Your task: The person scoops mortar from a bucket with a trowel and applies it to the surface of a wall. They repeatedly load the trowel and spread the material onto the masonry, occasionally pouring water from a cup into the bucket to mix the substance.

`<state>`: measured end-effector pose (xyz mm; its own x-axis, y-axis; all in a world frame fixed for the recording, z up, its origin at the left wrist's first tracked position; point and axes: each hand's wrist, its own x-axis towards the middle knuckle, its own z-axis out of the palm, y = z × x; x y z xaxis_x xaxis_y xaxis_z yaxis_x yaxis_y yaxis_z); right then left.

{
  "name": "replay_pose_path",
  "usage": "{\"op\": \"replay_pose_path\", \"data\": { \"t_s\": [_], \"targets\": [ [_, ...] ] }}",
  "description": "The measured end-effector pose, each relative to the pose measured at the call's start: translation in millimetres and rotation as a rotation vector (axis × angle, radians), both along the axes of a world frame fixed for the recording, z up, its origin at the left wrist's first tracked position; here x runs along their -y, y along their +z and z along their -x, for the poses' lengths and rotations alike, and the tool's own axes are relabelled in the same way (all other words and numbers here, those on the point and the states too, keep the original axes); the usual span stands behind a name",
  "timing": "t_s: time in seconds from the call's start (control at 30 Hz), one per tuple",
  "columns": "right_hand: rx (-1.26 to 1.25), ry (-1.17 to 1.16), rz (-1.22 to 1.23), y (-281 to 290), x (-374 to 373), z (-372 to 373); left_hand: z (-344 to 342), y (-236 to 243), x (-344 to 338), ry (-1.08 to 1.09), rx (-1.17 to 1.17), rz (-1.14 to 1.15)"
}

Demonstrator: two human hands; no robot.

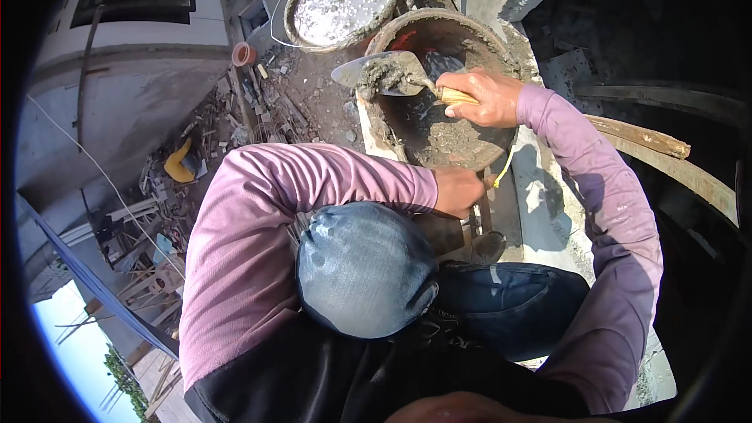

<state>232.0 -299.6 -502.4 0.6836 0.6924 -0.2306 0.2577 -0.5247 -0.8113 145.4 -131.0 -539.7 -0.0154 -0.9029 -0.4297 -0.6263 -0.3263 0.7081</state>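
Observation:
My right hand [487, 99] is closed around the yellowish handle of a trowel [343, 73], held above the far part of a mortar bucket [433, 15]. A lump of grey mortar [385, 74] lies on the blade, which points left. Below it, wet mortar [458, 141] coats the bucket's inside. My left hand [459, 192] is curled near the bucket's near rim, its forearm crossing in front of my bent knee. A thin yellow strap [506, 166] rises beside its fingers; what they grip, if anything, is hidden.
A second bucket [291, 22] with grey, wet contents and a wire handle stands beyond, to the left. A rough concrete ledge [540, 211] runs along the right, with a dark drop and wooden poles [638, 135] past it. Rubble and timber scraps [258, 102] litter the ground at left.

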Motion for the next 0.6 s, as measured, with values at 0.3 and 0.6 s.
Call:
{"op": "replay_pose_path", "data": {
  "t_s": [0.3, 0.6],
  "targets": [
    [0.64, -0.081, 0.389, 32.8, 70.6, 64.1, -6.1, 11.5, 1.3, 0.012, -0.043, 0.025],
    [-0.031, -0.576, 0.534, 53.9, 100.1, -26.9, 4.1, -11.3, 5.4, -0.021, -0.059, -0.006]
  ]
}}
